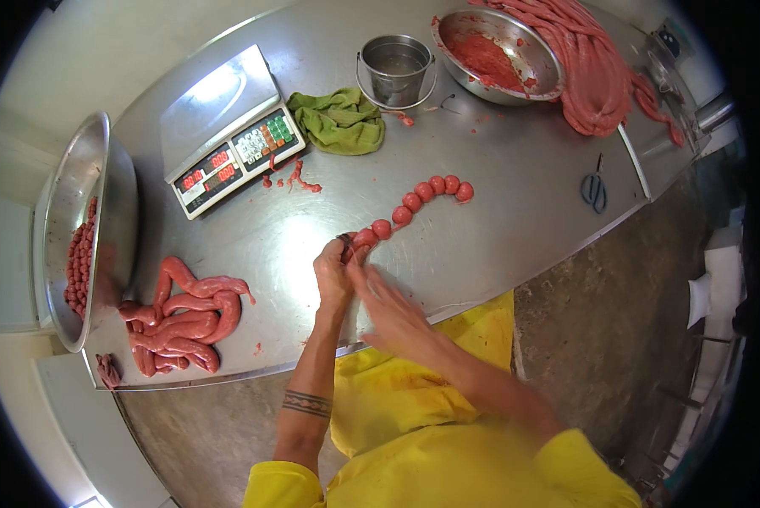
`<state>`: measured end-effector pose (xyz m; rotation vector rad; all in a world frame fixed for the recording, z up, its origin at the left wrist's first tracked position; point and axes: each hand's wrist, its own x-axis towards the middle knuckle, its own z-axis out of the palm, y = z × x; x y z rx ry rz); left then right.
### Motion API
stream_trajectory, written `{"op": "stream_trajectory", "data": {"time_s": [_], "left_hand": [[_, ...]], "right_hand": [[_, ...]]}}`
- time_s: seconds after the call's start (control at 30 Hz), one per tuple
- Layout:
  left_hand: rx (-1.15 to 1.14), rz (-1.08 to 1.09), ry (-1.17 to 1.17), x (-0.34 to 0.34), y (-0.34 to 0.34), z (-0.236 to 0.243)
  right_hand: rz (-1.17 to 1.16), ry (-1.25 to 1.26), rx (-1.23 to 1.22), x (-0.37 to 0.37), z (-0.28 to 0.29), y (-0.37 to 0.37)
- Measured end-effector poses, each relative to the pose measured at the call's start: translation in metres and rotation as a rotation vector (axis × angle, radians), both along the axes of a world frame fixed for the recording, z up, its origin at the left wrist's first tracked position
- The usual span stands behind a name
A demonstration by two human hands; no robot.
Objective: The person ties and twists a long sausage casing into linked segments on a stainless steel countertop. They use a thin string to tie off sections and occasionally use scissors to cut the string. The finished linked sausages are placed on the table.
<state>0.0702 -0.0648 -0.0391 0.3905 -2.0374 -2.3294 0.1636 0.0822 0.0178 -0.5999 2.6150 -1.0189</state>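
Note:
A chain of round red sausage links (pixel 424 191) curves across the steel table (pixel 515 237). My left hand (pixel 333 275) is closed on its near end, with a small dark object (pixel 344 241) at the fingers that I cannot make out. My right hand (pixel 388 309), blurred, is beside it with fingers stretched, just below the chain's end. Left of my hands lies a heap of long, unlinked sausage (pixel 185 317).
A steel basin (pixel 118 212) holds small links at left. Behind are a scale (pixel 232 157), green cloth (pixel 338 123), bucket (pixel 397 80), bowl (pixel 545 72) of mince, pink casings (pixel 592 102) and a filling machine (pixel 710 114). Scissors (pixel 593 190) lie near the right edge.

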Motion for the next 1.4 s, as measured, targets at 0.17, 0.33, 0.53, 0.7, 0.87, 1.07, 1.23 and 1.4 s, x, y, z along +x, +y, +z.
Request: {"op": "stream_trajectory", "data": {"time_s": [0.17,0.33,0.53,0.7,0.87,1.07,1.23,1.4], "left_hand": [[-0.631,0.018,0.125,0.006,0.008,0.002],[-1.115,-0.349,0.499,-0.001,0.0,0.004],[-1.176,-0.636,0.627,0.008,-0.03,0.014],[-0.608,-0.301,0.238,0.029,-0.026,0.016],[-0.472,-0.105,0.207,0.032,-0.015,0.005],[-0.586,0.004,0.09,0.029,-0.006,-0.004],[-0.548,0.094,0.156,0.028,0.001,-0.007],[-1.258,-0.401,0.629,0.022,-0.012,0.004]], "right_hand": [[-0.524,-0.541,0.445,0.161,0.09,0.243],[-0.623,-1.051,-0.15,0.334,0.085,0.377],[-1.082,-0.113,-1.726,0.298,-0.09,0.471],[-1.268,-0.432,-0.858,-0.068,-0.042,0.4],[-0.027,0.284,0.737,-0.16,0.0,0.049],[0.026,-0.19,-0.199,0.07,0.008,0.069],[-0.527,-0.531,0.574,0.238,0.103,0.327],[-1.047,-1.256,-0.288,0.383,0.002,0.447]]}}
